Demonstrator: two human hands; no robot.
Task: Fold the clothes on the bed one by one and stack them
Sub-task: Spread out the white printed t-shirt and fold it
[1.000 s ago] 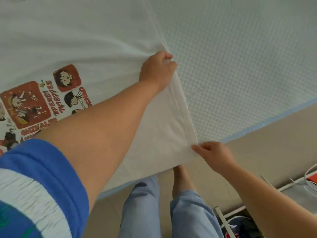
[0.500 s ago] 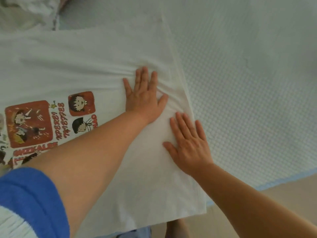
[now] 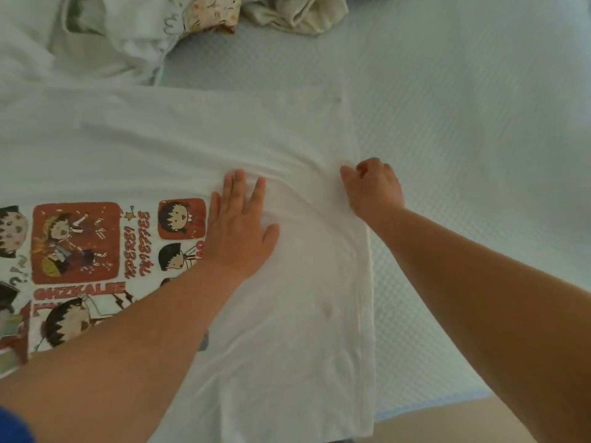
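Head view: white T-shirt (image 3: 271, 139) spread flat on the bed (image 3: 463, 107), cartoon print with red panels on its left part, plain white cloth toward the right. Hem edge runs down the right side, lower corner reaching the bed's near edge. Left hand (image 3: 238, 228) lies palm down on the shirt just right of the print, fingers straight and slightly spread, pressing the cloth. Right hand (image 3: 372, 187) at the shirt's right edge, fingers curled in, thumb out toward the cloth; looks to pinch the hem, grip itself partly hidden. Folds in the cloth run between the two hands. Hands apart, both on the same shirt. Pile of unfolded clothes (image 3: 134, 30) at the top left of the bed, touching the shirt's far edge; a patterned cream garment (image 3: 212, 9) and a beige one (image 3: 297, 12) lie beside it. Blue sleeve (image 3: 12, 425) at bottom left corner. Tan floor (image 3: 431, 425) visible below the bed edge.
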